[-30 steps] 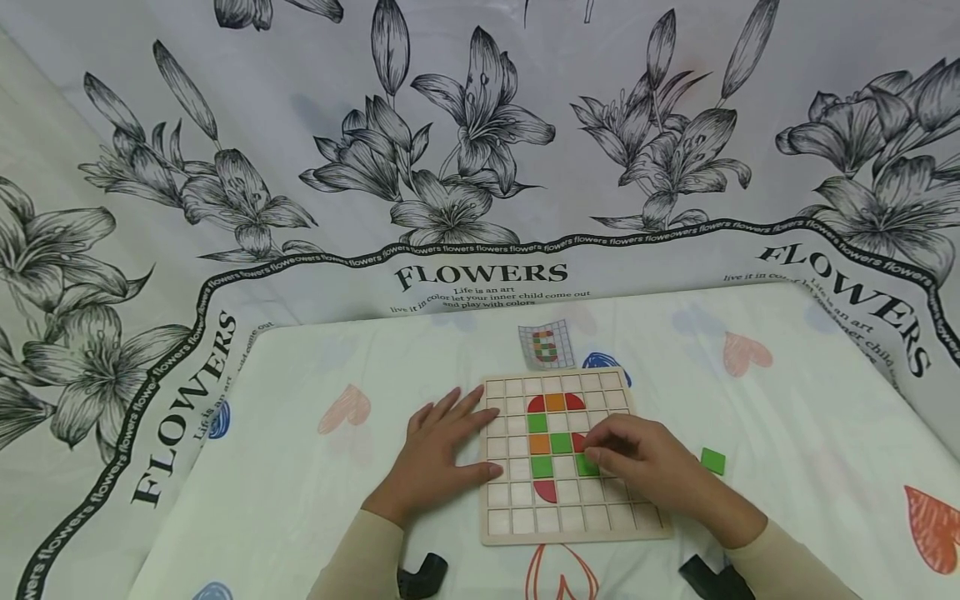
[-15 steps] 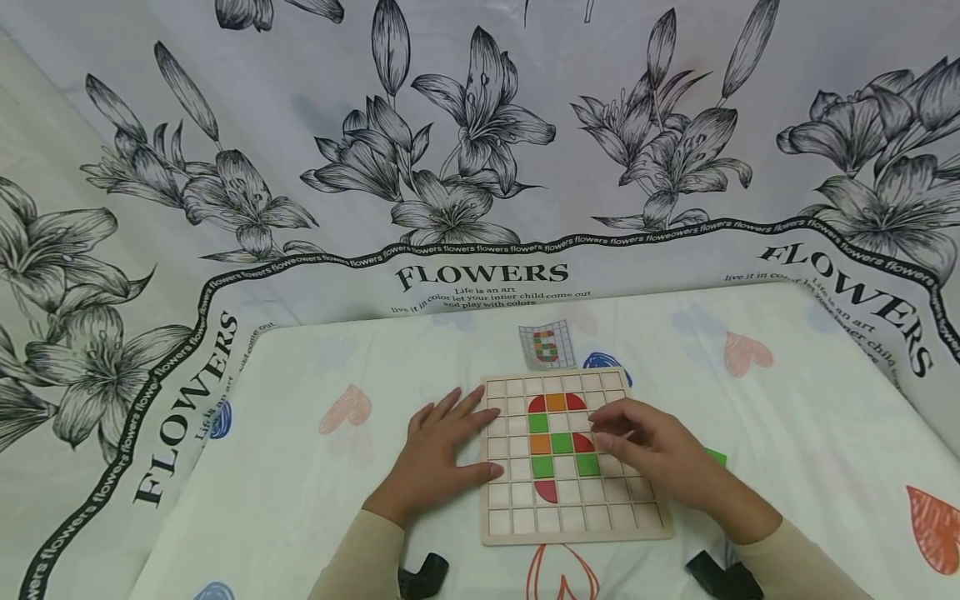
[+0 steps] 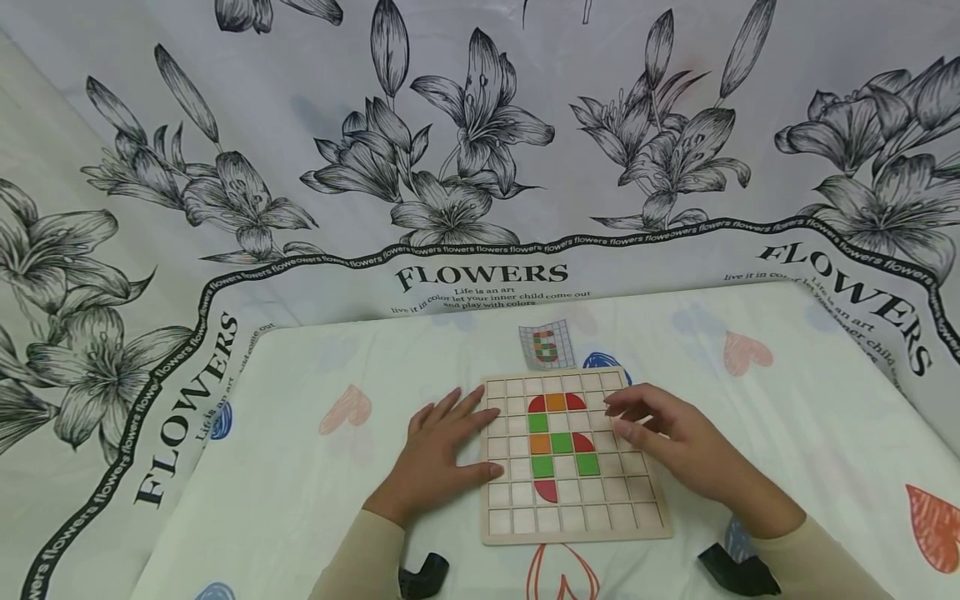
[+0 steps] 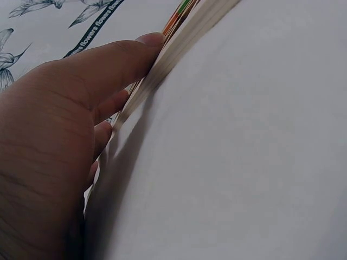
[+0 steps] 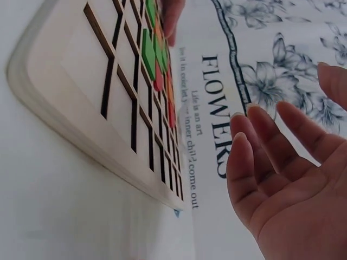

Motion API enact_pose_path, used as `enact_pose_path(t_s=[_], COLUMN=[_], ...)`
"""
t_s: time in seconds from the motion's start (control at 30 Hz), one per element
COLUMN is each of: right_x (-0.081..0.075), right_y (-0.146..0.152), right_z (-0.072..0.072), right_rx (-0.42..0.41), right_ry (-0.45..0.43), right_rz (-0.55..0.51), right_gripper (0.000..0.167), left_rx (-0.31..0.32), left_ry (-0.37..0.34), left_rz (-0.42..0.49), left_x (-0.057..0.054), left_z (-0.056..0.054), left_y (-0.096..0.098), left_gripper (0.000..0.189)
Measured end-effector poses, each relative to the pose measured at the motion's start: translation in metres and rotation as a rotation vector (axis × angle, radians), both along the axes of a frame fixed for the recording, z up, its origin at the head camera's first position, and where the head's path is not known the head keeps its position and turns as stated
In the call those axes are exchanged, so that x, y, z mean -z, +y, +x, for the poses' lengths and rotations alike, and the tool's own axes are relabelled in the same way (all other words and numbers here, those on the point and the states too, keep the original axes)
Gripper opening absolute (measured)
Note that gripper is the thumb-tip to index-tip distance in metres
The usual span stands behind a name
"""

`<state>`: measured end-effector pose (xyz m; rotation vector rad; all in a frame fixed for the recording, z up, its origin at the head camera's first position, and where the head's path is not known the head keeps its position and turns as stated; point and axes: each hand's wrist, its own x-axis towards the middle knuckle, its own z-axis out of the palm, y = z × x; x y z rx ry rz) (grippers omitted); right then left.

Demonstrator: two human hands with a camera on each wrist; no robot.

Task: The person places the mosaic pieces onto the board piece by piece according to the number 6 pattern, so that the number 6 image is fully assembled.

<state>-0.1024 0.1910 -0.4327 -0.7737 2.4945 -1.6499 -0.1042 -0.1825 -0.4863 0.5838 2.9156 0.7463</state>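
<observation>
A wooden grid board (image 3: 645, 532) lies on the cloth, its squares partly filled with flat tiles. Among these are a green square tile (image 3: 588, 464) and, directly above it, a red rounded tile (image 3: 582, 443); an orange square tile (image 3: 555, 402) sits in the top coloured row. Spread along the board's left edge, my left hand (image 3: 442, 454) rests with fingers extended, its thumb against the edge in the left wrist view. My right hand (image 3: 671, 433) hovers at the board's right side, fingers loosely bent, and its palm (image 5: 303, 211) holds nothing in the right wrist view.
Behind the board lies a small printed card (image 3: 546, 345) with a coloured grid pattern. A flower-printed cloth (image 3: 480, 167) hangs at the back. Black straps (image 3: 738, 573) show at both wrists.
My right hand has left the red and green tiles and drawn away rightward. The loose green tile right of the board is now hidden behind my right arm. My left hand stays put.
</observation>
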Motion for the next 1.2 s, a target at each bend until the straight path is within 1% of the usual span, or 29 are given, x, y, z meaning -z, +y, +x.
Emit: enact_pose_path(t_s=[0.1, 0.23, 0.37, 0.6, 0.9, 1.0, 1.1, 1.2], right_x=[-0.002, -0.004, -0.004, -0.002, 0.009, 0.014, 0.019, 0.025], right_y=[0.004, 0.012, 0.021, 0.038, 0.06, 0.066, 0.073, 0.081], right_z=[0.0, 0.001, 0.001, 0.003, 0.004, 0.004, 0.004, 0.004], right_rx=[0.007, 0.015, 0.044, 0.097, 0.13, 0.154, 0.182, 0.192], right_ry=[0.016, 0.012, 0.008, 0.048, 0.046, 0.034, 0.003, -0.031], right_rz=[0.0, -0.013, 0.005, 0.022, 0.042, 0.076, 0.125, 0.162], right_gripper=[0.029, 0.03, 0.031, 0.029, 0.029, 0.029, 0.03, 0.031], left_rx=[0.0, 0.0, -0.002, -0.001, -0.001, -0.001, 0.001, 0.004], left_ry=[0.004, 0.007, 0.005, 0.004, 0.006, 0.003, 0.001, 0.001], left_rz=[0.003, 0.005, 0.0, 0.002, 0.005, 0.01, 0.013, 0.02], left_x=[0.0, 0.0, 0.001, 0.001, 0.001, 0.0, 0.0, -0.001], left_z=[0.0, 0.0, 0.0, 0.0, 0.0, 0.001, 0.0, 0.0], left_y=[0.0, 0.0, 0.0, 0.0, -0.001, -0.001, 0.0, 0.0], left_gripper=[0.081, 0.081, 0.081, 0.081, 0.081, 0.081, 0.081, 0.081])
